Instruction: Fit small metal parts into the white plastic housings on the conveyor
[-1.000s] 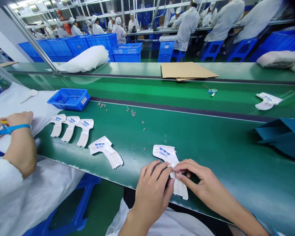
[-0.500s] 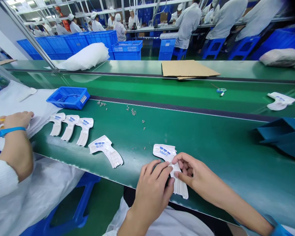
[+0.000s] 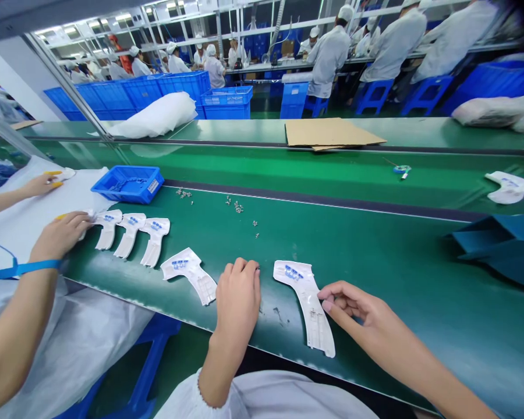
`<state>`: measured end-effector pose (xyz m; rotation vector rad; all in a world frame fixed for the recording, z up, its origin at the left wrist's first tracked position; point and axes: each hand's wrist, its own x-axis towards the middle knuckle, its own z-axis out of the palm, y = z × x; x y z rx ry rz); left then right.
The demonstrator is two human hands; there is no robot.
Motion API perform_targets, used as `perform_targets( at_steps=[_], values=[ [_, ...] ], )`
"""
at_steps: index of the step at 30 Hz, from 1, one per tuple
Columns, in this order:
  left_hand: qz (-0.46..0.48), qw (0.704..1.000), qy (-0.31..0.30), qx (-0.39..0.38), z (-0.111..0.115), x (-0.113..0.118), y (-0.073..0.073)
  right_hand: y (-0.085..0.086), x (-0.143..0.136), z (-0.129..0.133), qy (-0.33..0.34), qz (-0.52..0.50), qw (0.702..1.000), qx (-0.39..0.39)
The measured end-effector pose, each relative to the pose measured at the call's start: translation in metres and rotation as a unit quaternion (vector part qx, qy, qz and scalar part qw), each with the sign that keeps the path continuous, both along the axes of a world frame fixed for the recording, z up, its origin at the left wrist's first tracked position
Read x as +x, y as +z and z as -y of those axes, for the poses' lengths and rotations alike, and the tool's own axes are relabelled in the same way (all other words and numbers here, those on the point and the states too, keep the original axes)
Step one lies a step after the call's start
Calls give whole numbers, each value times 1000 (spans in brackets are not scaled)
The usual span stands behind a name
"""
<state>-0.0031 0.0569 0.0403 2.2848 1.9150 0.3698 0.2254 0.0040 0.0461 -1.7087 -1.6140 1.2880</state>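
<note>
A white handle-shaped shell (image 3: 308, 302) with blue parts at its top lies on the green table in front of me. My right hand (image 3: 351, 305) touches its right edge, thumb and index finger pinched together; anything between them is too small to make out. My left hand (image 3: 239, 297) rests on the table left of the shell, fingertips together over a tiny metal piece, mostly hidden. Another white shell (image 3: 190, 272) lies left of that hand. Loose small screws (image 3: 238, 207) are scattered farther back on the table.
Several white shells (image 3: 155, 238) stand in a row at left, beside a co-worker's hand (image 3: 63, 233). Behind them is a blue tray (image 3: 128, 184). Cardboard (image 3: 332, 132) lies across the green belt; a dark teal folded object (image 3: 502, 247) sits at right.
My left hand has moved left, off the shell and onto the table. My right hand has shifted slightly to the shell's edge. The co-worker's hand has reached the row of shells.
</note>
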Motion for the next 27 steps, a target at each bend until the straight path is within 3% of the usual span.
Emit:
perform_targets(
  at_steps=[3, 6, 10, 15, 21, 27],
  values=[
    [57, 998, -7, -2, 0, 1, 1, 1, -3, 1, -13, -27, 999, -11],
    [183, 983, -26, 10, 6, 6, 5, 3, -10, -2, -29, -92, 995, -35],
    [303, 946, -107, 36, 26, 21, 11, 7, -21, -11, -35, -219, 972, -80],
    [324, 922, -199, 73, 42, 31, 6, 10, -20, -17, -31, -273, 954, -117],
    [333, 911, -231, 72, 44, 30, -1, 7, -10, -13, -14, -277, 949, -149],
    [308, 918, -248, 12, 46, 29, -1, 2, 4, -10, 38, -198, 968, -147]
  ],
)
